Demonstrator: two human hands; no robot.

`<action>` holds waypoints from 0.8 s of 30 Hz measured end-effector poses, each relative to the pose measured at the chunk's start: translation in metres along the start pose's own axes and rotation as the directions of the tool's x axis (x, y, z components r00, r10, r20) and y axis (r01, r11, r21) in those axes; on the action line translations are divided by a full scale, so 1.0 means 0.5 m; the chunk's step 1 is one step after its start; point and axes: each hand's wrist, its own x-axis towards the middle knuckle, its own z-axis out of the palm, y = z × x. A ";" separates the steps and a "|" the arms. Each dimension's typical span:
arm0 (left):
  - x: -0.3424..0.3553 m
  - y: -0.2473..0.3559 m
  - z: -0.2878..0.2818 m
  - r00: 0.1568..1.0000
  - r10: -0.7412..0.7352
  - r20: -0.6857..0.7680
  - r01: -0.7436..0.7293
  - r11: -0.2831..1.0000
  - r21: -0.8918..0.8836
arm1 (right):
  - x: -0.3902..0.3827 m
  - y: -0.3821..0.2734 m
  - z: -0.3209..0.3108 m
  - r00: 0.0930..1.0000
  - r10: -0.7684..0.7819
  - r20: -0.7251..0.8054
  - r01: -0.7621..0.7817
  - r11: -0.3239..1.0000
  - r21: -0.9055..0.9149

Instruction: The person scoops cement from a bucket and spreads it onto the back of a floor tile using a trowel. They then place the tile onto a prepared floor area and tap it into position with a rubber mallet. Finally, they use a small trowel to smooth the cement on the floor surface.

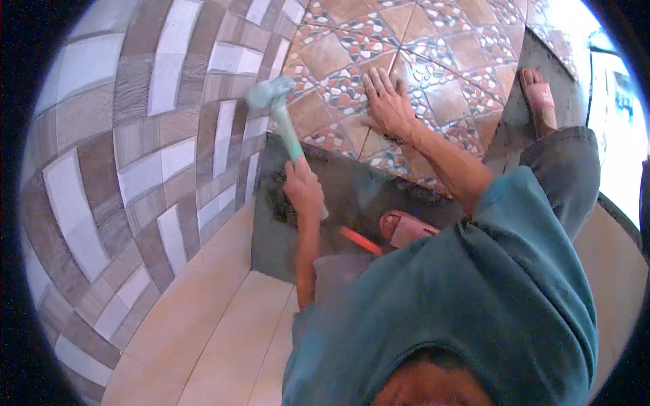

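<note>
My left hand (pixel 303 190) is closed round the lower handle of a mallet (pixel 289 133), its pale grey head raised beside the wall. The head appears to be above the left part of the pebble-patterned floor tiles (pixel 450 101); I cannot tell whether it touches them. To the right, my right hand (pixel 391 107) lies palm down on these brown, red and white tiles, fingers spread and nothing held.
Grey and white patterned tiles cover the left wall (pixel 139 145). Dark bare mortar (pixel 379 193) borders the patterned tiles, with plain beige tiles (pixel 223 325) nearer me. A red strip-like object (pixel 361 240) lies by my pink sandal (pixel 409 230). My other sandalled foot (pixel 539 101) is at right.
</note>
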 end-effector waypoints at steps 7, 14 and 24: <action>0.029 -0.017 0.056 0.986 -0.164 -0.037 0.166 0.985 0.044 | 0.019 -0.001 0.013 0.998 -0.026 -0.059 0.024 0.999 -0.024; 0.063 0.029 0.069 0.988 -0.151 0.044 0.154 0.985 -0.074 | 0.016 -0.001 0.023 0.999 -0.018 -0.048 0.016 0.999 -0.049; 0.088 0.019 0.094 0.983 -0.111 0.147 0.071 0.964 0.255 | 0.013 -0.009 0.012 1.000 0.011 -0.021 -0.013 0.995 -0.096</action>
